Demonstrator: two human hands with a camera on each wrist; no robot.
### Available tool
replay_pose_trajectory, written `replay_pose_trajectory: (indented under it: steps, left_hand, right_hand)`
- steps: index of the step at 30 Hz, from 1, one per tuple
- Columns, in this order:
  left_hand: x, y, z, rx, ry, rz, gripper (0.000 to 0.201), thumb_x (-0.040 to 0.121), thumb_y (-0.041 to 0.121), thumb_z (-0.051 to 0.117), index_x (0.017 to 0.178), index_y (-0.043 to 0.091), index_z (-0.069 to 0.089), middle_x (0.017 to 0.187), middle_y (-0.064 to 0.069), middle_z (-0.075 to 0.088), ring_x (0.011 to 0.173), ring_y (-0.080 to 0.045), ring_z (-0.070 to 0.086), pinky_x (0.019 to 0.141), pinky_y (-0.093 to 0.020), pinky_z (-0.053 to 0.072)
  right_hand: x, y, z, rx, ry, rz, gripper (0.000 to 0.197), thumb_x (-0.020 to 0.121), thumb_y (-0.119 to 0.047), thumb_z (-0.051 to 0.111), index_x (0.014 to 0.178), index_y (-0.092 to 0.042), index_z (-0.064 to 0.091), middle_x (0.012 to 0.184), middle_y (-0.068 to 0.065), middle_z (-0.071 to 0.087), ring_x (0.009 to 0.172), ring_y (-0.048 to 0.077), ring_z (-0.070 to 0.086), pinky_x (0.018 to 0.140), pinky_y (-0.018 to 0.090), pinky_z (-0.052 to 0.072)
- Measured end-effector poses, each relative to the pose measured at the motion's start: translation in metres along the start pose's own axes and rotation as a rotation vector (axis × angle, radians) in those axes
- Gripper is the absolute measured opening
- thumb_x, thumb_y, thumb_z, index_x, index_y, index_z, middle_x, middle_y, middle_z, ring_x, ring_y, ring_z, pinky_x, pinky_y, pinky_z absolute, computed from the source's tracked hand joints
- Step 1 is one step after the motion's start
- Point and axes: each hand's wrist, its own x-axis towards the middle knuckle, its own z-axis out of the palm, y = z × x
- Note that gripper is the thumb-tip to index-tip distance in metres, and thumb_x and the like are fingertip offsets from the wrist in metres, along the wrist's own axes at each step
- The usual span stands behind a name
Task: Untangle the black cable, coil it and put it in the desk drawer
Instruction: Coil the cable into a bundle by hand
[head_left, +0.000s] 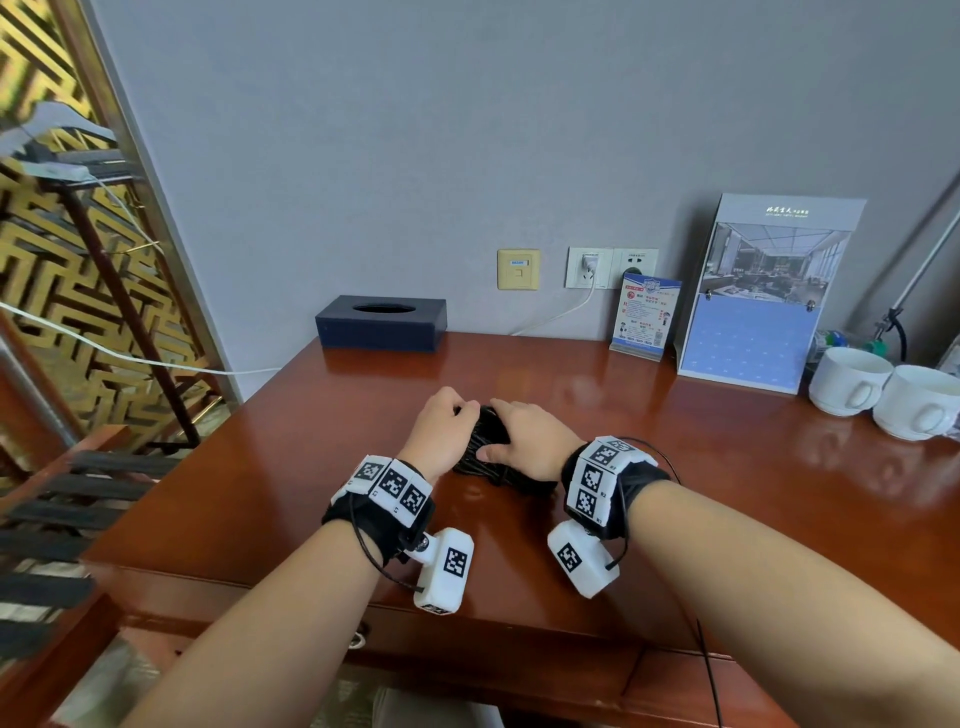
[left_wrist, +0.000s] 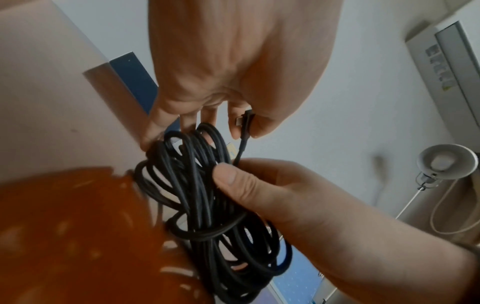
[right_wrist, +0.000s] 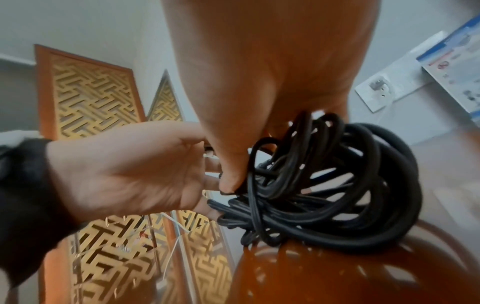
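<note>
I've got the black cable (head_left: 480, 441) bunched between both hands, low over the middle of the wooden counter (head_left: 675, 467). My left hand (head_left: 441, 431) has its grip pinched on the plug end (left_wrist: 244, 121), thumb and forefinger clamped on the connector, with the other fingers up against the top of the bundle. My right hand (head_left: 530, 441) is wrapped round the side of the bundle, thumb (left_wrist: 231, 174) pressed across several strands.

This thing looks light and floppy, I'd say: thin, round, matte cord, lots of loose loops, and at least one turn cinched round the middle like a waist. It won't hold a shape by itself, so loops will spill if I slacken off. Best place to hold, in my judgement, is exactly where I am: the connector as the free end to feed out, and the bundle's waist to keep the rest from springing apart. Nothing fragile here except perhaps the plug neck, so no yanking on it.

Writing? A small blue and white card (head_left: 644, 312) and a tall brochure stand (head_left: 763, 291) sit at the back by the wall; there's print on both, but it's too small for me to read. The desk drawer (head_left: 441, 644) sits under the front edge, closed.
</note>
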Motion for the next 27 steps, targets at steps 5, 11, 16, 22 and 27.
replay_pose_trajectory:
  steps: [5, 11, 16, 22, 27]
  left_hand:
    - [-0.001, -0.008, 0.003, 0.035, -0.020, -0.010, 0.021, 0.097, 0.035, 0.046, 0.095, 0.015, 0.055, 0.104, -0.007, 0.060, 0.093, -0.020, 0.059, 0.077, -0.036, 0.049]
    - [-0.005, -0.007, 0.004, 0.256, -0.082, 0.120, 0.018, 0.098, 0.021, 0.048, 0.081, 0.016, 0.052, 0.117, -0.001, 0.047, 0.101, -0.016, 0.050, 0.086, -0.026, 0.037]
    - [-0.008, -0.013, 0.000, 0.424, -0.160, 0.213, 0.022, 0.098, 0.022, 0.050, 0.076, 0.019, 0.049, 0.134, 0.004, 0.043, 0.119, -0.018, 0.045, 0.098, -0.027, 0.033]
    - [-0.014, -0.017, -0.012, 0.493, -0.273, 0.240, 0.027, 0.096, 0.023, 0.056, 0.069, 0.022, 0.055, 0.145, 0.007, 0.038, 0.128, -0.020, 0.039, 0.107, -0.034, 0.030]
    - [-0.016, -0.014, -0.014, 0.505, -0.323, 0.273, 0.027, 0.094, 0.025, 0.059, 0.067, 0.025, 0.055, 0.149, 0.013, 0.035, 0.133, -0.016, 0.032, 0.109, -0.049, 0.031]
  right_hand:
    - [-0.003, -0.001, 0.005, -0.207, -0.146, 0.098, 0.125, 0.064, -0.074, 0.070, 0.155, -0.020, 0.004, 0.148, 0.004, 0.038, 0.129, 0.032, 0.044, 0.099, 0.048, 0.044]
    - [-0.002, 0.010, 0.007, -0.164, -0.133, 0.099, 0.102, 0.060, -0.065, 0.078, 0.140, -0.021, 0.033, 0.125, 0.003, 0.050, 0.105, 0.027, 0.060, 0.084, 0.041, 0.052]
    - [0.003, 0.015, 0.005, -0.124, -0.175, 0.146, 0.087, 0.059, -0.066, 0.075, 0.128, -0.022, 0.045, 0.117, 0.000, 0.051, 0.099, 0.024, 0.059, 0.086, 0.042, 0.052]
    - [0.008, 0.025, 0.006, -0.050, -0.174, 0.189, 0.080, 0.056, -0.064, 0.073, 0.119, -0.020, 0.052, 0.107, 0.000, 0.057, 0.090, 0.021, 0.061, 0.083, 0.041, 0.055]
    - [0.009, 0.026, 0.005, 0.035, -0.183, 0.199, 0.073, 0.058, -0.059, 0.074, 0.116, -0.023, 0.048, 0.098, -0.001, 0.062, 0.086, 0.018, 0.062, 0.081, 0.040, 0.054]
